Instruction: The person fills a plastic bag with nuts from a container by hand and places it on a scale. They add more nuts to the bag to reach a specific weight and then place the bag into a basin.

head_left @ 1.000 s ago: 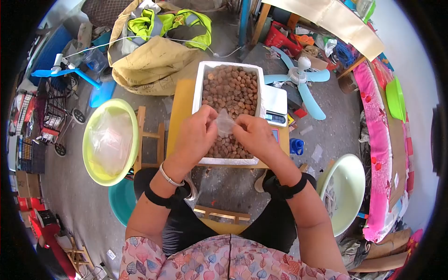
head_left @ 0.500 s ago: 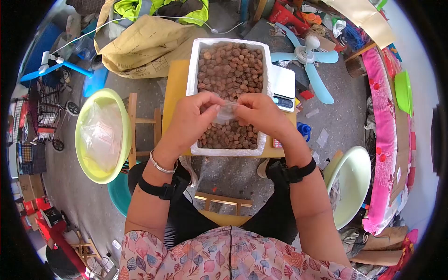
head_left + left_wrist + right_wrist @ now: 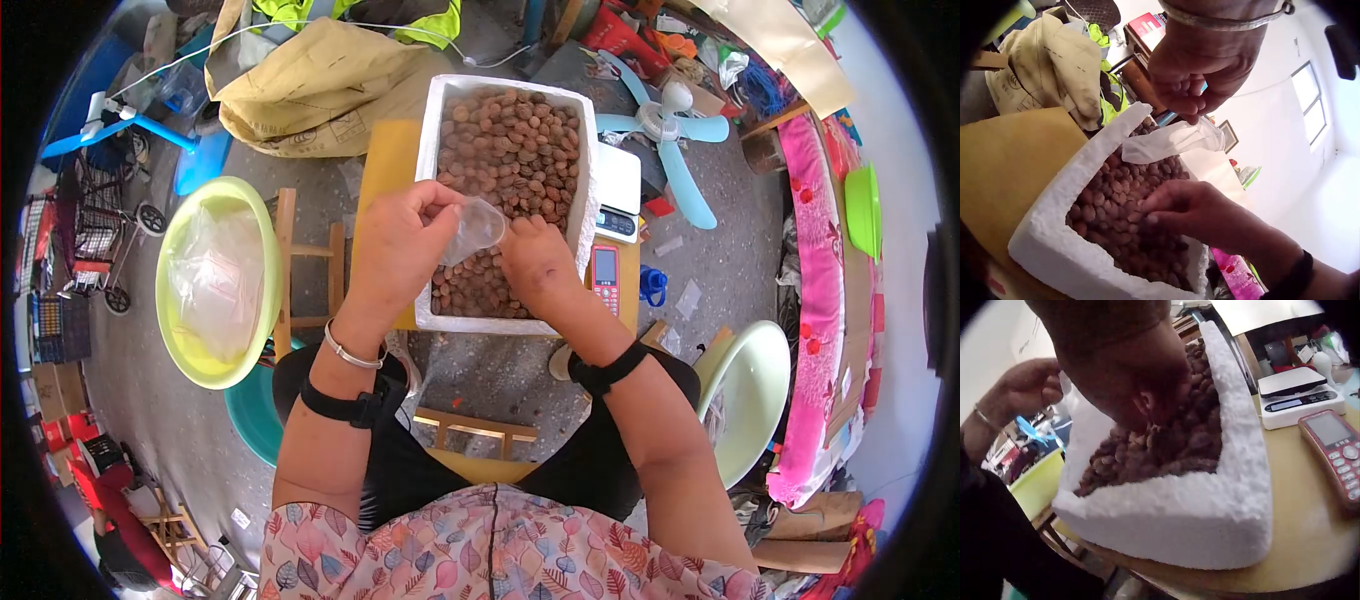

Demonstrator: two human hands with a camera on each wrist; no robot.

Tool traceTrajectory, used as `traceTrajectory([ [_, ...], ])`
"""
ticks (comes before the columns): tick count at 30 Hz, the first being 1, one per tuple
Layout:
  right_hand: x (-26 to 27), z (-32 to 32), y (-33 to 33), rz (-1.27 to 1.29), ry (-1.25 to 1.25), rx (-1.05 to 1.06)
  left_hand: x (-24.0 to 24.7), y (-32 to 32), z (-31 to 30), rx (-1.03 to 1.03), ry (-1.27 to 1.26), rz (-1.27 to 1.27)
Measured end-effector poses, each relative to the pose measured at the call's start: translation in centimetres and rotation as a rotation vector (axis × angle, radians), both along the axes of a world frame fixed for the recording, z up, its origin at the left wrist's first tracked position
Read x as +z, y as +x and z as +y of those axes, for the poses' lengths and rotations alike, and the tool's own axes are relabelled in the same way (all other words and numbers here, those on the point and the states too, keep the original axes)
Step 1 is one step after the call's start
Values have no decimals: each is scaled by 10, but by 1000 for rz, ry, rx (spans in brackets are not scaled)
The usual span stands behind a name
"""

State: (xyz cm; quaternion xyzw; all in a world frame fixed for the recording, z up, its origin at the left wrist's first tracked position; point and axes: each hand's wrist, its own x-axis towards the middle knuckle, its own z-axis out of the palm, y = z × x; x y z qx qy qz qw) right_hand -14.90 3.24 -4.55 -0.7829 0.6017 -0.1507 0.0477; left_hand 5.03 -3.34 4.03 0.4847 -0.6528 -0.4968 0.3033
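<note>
A clear plastic bag [image 3: 474,230] hangs from my left hand [image 3: 405,240], pinched at its edge between thumb and fingers, its mouth spread to the right. Below it a white foam box [image 3: 588,200] is filled with brown, wrinkled, round dried fruits or nuts [image 3: 520,150]. My right hand [image 3: 543,262] is down at the heap, fingers bent with their tips among the brown pieces [image 3: 1107,206]. Whether it grips one cannot be told. In the left wrist view the bag [image 3: 1160,142] droops over the heap, above the right hand [image 3: 1191,209].
The box stands on a yellow table [image 3: 378,170]. To its right are a white scale [image 3: 618,190] and a red phone-like device [image 3: 606,272]. A yellow-green basin [image 3: 270,300] with plastic bags stands left, a pale basin [image 3: 765,400] right. A blue fan [image 3: 660,125] lies behind.
Both hands were together at the bag; the right hand has let go and lowered to the brown pieces. The bag's mouth has opened wider in the left hand.
</note>
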Motion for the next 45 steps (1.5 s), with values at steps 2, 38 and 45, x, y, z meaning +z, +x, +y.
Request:
traceTrajectory([
  [2,-1,-1,2,128,46,-3,2,0,1,-10,53,27],
  [38,26,4,-13,-347,-90,-133,-2,-14,3,52,-7,105],
  [45,-6,-1,9,33,40,-44,-4,-8,1,36,-8,106],
])
